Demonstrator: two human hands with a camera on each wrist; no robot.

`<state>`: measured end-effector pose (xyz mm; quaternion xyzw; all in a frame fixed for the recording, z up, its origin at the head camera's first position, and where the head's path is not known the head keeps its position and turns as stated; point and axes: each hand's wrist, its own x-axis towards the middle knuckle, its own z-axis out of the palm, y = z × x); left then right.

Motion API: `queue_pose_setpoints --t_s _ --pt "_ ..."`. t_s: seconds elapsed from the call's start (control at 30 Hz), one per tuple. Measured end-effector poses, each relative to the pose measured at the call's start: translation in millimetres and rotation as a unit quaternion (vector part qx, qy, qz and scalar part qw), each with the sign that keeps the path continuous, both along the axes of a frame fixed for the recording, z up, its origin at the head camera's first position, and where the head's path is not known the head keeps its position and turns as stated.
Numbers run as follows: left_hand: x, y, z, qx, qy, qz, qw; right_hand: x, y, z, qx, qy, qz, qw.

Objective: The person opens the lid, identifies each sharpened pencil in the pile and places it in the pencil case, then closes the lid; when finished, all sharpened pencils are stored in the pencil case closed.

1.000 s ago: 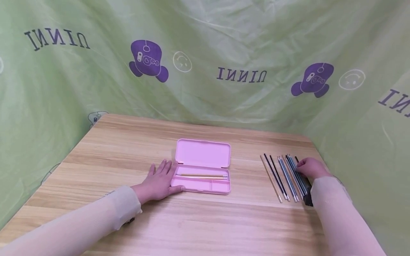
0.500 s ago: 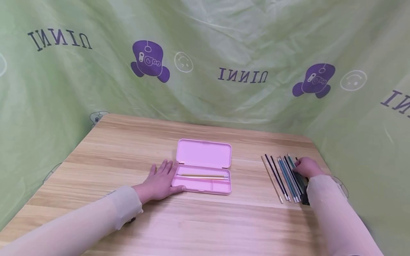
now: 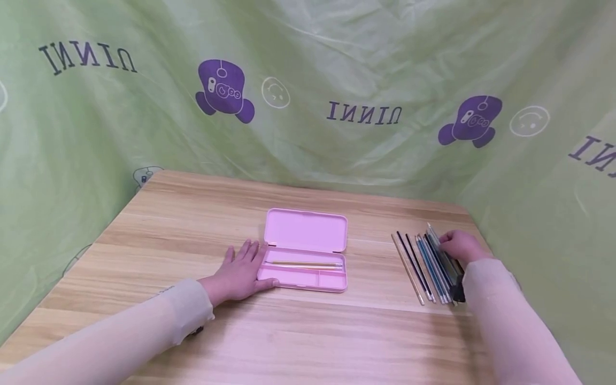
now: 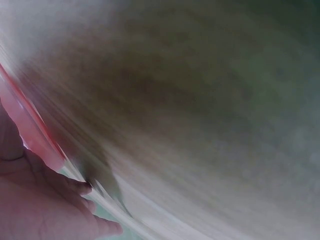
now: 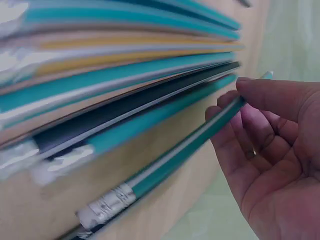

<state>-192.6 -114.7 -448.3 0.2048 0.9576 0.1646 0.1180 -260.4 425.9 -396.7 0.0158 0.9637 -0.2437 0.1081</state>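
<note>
On the table lies a pink pencil case (image 3: pixel 306 230) with its lid folded back. A couple of yellowish pencils (image 3: pixel 305 263) lie in its long rear compartment. My left hand (image 3: pixel 239 275) rests with fingers spread against the case's left side, its thumb at the front edge. In the left wrist view, part of that hand (image 4: pixel 45 205) shows beside the case's pink edge (image 4: pixel 37 125). At the right, my right hand (image 3: pixel 460 247) pinches a green pencil (image 5: pixel 175 155) between thumb and fingers. The right wrist view shows the pencil tilted, its metal eraser end toward the camera.
Several pencils (image 3: pixel 426 267) in blue, black and natural wood lie side by side left of my right hand. The wooden table (image 3: pixel 308 337) has a green printed curtain (image 3: pixel 298 149) hanging behind it and at both sides.
My right hand has shifted slightly left and away from me, and the green pencil has come up off the row. My left hand and the case have stayed in place.
</note>
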Motion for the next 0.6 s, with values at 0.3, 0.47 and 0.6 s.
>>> queue_pose_setpoints --t_s 0.3,0.47,0.6 --pt "0.8 -1 -0.2 -0.008 0.010 0.003 0.9999 -17.7 -48 29.0 -0.166 -0.026 0.057 0.984" --pt "0.3 -1 -1.8 -0.013 0.009 -0.003 0.9999 -24.7 -84 38.1 -0.255 -0.066 0.082 0.961" --pt "0.2 0 -1.4 -0.021 0.014 -0.011 0.9996 -26.9 -111 43.0 -0.283 -0.092 0.115 0.948"
